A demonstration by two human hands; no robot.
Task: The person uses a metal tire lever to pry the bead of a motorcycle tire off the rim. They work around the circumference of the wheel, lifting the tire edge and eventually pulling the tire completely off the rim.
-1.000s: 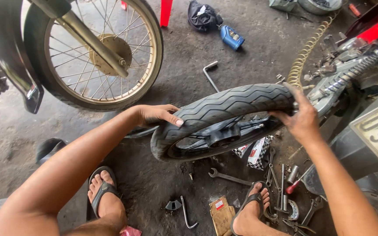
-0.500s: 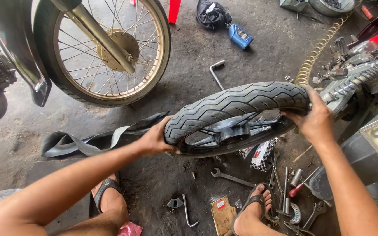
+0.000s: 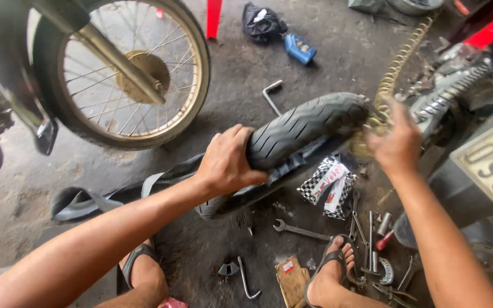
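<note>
The black treaded rubber motorcycle tyre (image 3: 306,128) lies mid-scene, its long axis running from near left to far right, with the left hand (image 3: 226,162) clamped, fingers curled, over its near end, nearer than the blurred, loosely spread right hand (image 3: 397,142) beside its far end.

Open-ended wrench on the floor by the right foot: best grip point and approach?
Take the wrench by its bare mid-shaft, fingers coming straight down from above. It lies flat and apart from the other tools; the open jaw end is at its left, so the slim shaft offers the easier pinch.
</note>
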